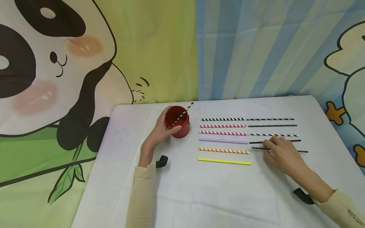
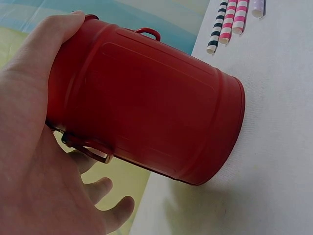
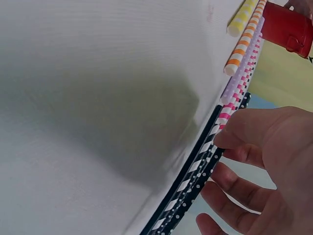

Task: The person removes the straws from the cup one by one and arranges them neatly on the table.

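My left hand (image 1: 160,130) grips a red metal bucket (image 1: 185,129) round its side, thumb and fingers spread about the rim. One black-and-white striped paper straw (image 1: 185,112) leans inside it and sticks out past the rim. Over on the right, my right hand (image 1: 282,154) pinches a black straw with white dots (image 3: 191,198) between thumb and fingers. That straw appears just above the table in the right wrist view. Beneath and beyond the hand lie a plain black straw (image 1: 256,142) and a black-and-white striped straw (image 1: 256,135).
Two columns of straws lie on the white table (image 1: 222,193). The left column has a black striped straw (image 1: 222,119), a lilac straw (image 1: 222,141), an orange striped straw (image 1: 222,150) and a yellow straw (image 1: 222,161), among others. Patterned curtains hang behind.
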{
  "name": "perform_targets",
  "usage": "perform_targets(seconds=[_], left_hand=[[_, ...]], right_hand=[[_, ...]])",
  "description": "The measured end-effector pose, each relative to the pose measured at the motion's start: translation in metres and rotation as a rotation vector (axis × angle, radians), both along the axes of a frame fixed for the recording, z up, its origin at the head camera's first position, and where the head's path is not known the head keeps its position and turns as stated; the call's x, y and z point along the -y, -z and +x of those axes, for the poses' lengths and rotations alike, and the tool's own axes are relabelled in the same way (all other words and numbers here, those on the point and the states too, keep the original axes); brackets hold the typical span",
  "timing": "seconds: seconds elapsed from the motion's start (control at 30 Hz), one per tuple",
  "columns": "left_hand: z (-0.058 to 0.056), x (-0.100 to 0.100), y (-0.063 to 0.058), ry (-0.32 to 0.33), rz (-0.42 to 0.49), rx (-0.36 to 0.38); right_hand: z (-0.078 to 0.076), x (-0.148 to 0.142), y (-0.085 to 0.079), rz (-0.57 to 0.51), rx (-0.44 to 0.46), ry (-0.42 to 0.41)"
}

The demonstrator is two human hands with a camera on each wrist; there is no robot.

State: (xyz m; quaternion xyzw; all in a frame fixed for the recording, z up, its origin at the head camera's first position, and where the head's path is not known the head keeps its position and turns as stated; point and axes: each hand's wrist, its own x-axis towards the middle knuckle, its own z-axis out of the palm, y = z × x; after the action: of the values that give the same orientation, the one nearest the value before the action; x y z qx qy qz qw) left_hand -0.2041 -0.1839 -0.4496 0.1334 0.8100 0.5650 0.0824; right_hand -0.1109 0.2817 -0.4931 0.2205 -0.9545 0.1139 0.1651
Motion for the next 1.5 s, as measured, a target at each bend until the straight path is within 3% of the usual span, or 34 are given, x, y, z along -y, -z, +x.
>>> perform_targets(seconds=[0.07, 0.27, 0.37, 0.6, 0.73, 1.5], left_hand=[[-0.001, 0.000, 0.001, 0.002, 0.002, -0.003], [-0.010, 0.004, 0.026, -0.022, -0.015, -0.030], [-0.012, 0.006, 0.031, -0.025, -0.026, -0.041], [-0.011, 0.005, 0.027, -0.017, -0.013, -0.030], [-0.014, 0.005, 0.032, -0.024, -0.010, -0.039], [-0.012, 0.005, 0.030, -0.021, -0.012, -0.034]], right_hand=[[0.002, -0.001, 0.002, 0.002, 0.022, 0.006], [0.004, -0.003, 0.005, 0.018, 0.081, 0.008], [0.005, -0.004, 0.007, 0.027, 0.107, 0.013], [0.004, -0.006, 0.008, 0.039, 0.162, 0.028], [0.005, -0.006, 0.007, 0.031, 0.158, 0.023], [0.005, -0.006, 0.003, 0.036, 0.213, 0.039]])
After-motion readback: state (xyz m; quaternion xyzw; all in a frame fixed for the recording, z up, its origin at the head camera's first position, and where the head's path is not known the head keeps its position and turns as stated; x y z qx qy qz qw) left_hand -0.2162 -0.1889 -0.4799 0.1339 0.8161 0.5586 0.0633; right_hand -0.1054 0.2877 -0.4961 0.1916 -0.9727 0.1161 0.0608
